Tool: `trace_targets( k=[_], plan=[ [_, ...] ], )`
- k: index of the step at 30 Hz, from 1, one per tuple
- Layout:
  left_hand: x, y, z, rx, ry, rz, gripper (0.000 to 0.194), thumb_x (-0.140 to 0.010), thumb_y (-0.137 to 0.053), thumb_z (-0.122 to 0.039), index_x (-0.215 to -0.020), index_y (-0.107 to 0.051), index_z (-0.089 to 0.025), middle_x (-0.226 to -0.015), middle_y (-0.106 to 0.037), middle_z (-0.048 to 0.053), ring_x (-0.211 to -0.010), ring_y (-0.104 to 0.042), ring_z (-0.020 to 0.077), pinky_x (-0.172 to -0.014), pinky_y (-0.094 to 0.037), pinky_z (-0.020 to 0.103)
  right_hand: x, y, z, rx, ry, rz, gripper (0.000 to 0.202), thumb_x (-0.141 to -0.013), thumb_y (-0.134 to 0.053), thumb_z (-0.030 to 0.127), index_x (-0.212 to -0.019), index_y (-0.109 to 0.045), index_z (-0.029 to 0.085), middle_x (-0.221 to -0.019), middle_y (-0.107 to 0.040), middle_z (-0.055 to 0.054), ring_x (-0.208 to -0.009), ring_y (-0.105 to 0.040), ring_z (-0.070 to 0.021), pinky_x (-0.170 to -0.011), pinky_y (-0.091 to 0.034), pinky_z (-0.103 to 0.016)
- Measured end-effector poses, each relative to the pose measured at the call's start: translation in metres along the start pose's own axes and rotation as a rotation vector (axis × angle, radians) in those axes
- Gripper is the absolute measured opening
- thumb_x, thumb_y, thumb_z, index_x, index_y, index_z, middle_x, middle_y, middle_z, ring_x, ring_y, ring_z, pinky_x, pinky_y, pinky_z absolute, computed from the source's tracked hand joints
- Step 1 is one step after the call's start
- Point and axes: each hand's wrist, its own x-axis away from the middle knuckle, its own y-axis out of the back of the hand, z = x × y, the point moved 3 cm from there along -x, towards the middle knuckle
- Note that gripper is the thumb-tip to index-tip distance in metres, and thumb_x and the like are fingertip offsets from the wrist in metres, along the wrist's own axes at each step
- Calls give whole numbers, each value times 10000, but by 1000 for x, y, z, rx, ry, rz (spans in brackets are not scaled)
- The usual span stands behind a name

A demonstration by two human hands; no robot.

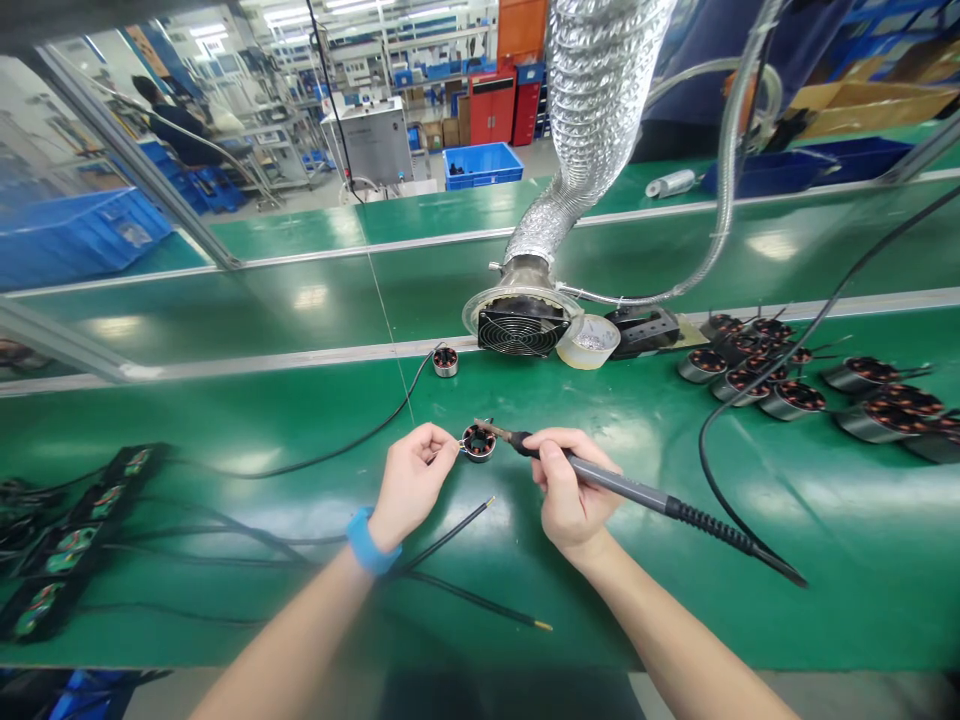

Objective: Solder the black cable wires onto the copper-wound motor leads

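Evidently set for close handwork, a green workbench (825, 540) is spanning the scene; above its far side a foil exhaust duct (607, 80) is hanging, its black fan (523, 330) facing the near edge, presumably to draw off fumes. Farther off, a blue crate (482, 178) is holding small dark items. At left, a black tray (127, 483) is carrying green circuit boards (73, 548); right of the fan, a round tub (588, 352) is holding indistinct greyish material. The hands are working apart: the right hand (574, 495) is gripping a soldering iron (622, 482) by its handle, likely clear of heat, while the left hand (412, 475) is apparently steadying the motor stator (480, 457) between them, at the iron's tip, by pinching thin leads (460, 444).
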Motion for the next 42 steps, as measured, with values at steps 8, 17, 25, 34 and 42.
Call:
trace_targets(
  k=[8,17,25,34,42],
  plan=[
    [0,-1,0,9,-2,-3,191,-828,-631,-317,-741,-611,-149,-677,-590,-4,-625,-513,113,-602,-391,224,-13,-2,15,112,123,234,150,-941,-540,197,-950,-690,203,-681,-673,-1,-547,-635,-136,-563,-521,-275],
    [1,-1,3,-7,13,2,181,-846,-615,-305,-748,-613,-153,-657,-555,-17,-606,-479,108,-576,-353,224,-2,7,0,0,18,145,211,-918,-553,252,-770,-698,212,-586,-637,15,-441,-581,-132,-443,-457,-260],
    [1,-1,0,18,13,-2,175,-835,-630,-301,-740,-616,-155,-658,-575,-13,-605,-504,111,-579,-368,223,1,6,1,60,66,110,199,-932,-544,265,-815,-699,223,-621,-643,2,-501,-622,-158,-504,-521,-294],
    [2,3,-1,17,-65,-3,192,-891,-625,-324,-801,-645,-155,-745,-617,13,-695,-553,133,-651,-419,239,-10,-9,3,262,38,343,330,-914,-596,187,-1239,-580,240,-1104,-636,-84,-968,-668,-210,-895,-551,-375],
    [5,3,-9,-84,-157,2,221,-897,-629,-331,-773,-717,-170,-760,-607,24,-677,-542,137,-619,-403,247,6,-21,-28,172,-20,492,564,-850,-650,110,-1358,-464,270,-1255,-539,-97,-1116,-618,-231,-1013,-517,-415]
  ],
)
